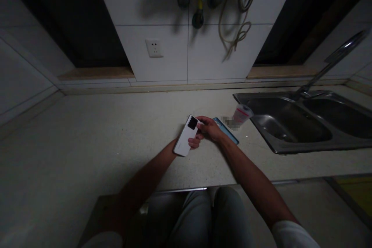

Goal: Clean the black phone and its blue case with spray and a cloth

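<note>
A white smartphone (pixel 183 141) is held above the counter, its back with the black camera block facing up. My left hand (pixel 194 142) is closed round it from beneath, the fingertips curling over its right edge; most of the palm is hidden under the phone. At the upper right corner by the camera block, my right hand (pixel 209 128) grips the phone with thumb and fingers. A blue phone case (pixel 229 135) lies on the counter just right of my right hand, partly covered by it.
A clear plastic cup (pixel 242 113) with a red band stands by a steel double sink (pixel 274 149) with a tall faucet (pixel 331 64). The pale counter (pixel 87 135) runs along the tiled wall, which holds a socket (pixel 154 48), pipe ends and a hanging cord (pixel 238 37).
</note>
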Available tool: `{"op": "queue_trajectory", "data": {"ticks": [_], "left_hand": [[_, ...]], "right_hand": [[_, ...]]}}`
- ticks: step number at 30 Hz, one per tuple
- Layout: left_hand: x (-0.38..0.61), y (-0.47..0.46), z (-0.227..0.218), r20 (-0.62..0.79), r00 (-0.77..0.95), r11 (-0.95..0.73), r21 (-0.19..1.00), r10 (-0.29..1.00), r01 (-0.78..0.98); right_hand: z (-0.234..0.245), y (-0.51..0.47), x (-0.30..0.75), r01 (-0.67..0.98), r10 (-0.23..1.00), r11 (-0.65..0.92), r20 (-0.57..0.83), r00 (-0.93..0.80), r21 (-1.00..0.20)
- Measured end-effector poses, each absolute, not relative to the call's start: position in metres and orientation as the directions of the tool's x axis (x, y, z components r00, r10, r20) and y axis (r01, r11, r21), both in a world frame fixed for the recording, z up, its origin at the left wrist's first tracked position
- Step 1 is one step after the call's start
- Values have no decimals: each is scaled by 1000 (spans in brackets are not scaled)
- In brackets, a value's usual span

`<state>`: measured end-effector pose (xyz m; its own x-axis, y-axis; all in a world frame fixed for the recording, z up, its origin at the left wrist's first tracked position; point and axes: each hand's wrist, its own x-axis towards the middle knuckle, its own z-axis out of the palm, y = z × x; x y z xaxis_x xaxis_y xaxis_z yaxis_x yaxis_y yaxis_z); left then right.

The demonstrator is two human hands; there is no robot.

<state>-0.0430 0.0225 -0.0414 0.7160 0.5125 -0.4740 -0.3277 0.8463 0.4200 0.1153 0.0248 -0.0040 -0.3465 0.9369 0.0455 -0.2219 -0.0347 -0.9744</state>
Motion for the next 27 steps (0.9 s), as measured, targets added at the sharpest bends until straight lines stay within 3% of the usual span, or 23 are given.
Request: {"op": "queue_trajectory", "data": {"ticks": [7,10,14,17,19,22,27], "left_hand": [[-40,16,-23,-303,704,751,431,642,-500],[-42,12,-14,-232,691,694,497,685,-521],[-42,6,-8,-206,672,660,525,711,-538],[-40,5,-9,-217,654,657,505,724,-560],[-39,5,-11,-230,629,647,488,743,-586],[-39,5,-14,-246,609,646,450,754,-617],[-36,4,-13,-284,559,623,448,779,-641]], "right_hand": [[-1,25,116,-233,976,-20,32,-217,-972],[0,30,121,-265,991,26,59,-118,-964],[-4,35,125,-272,997,74,77,-2,-959],[-10,38,124,-172,996,84,76,53,-982],[-14,39,123,-45,982,151,145,119,-988],[-17,37,124,181,909,339,371,191,-923],[-11,27,123,395,762,603,647,-27,-693]]}}
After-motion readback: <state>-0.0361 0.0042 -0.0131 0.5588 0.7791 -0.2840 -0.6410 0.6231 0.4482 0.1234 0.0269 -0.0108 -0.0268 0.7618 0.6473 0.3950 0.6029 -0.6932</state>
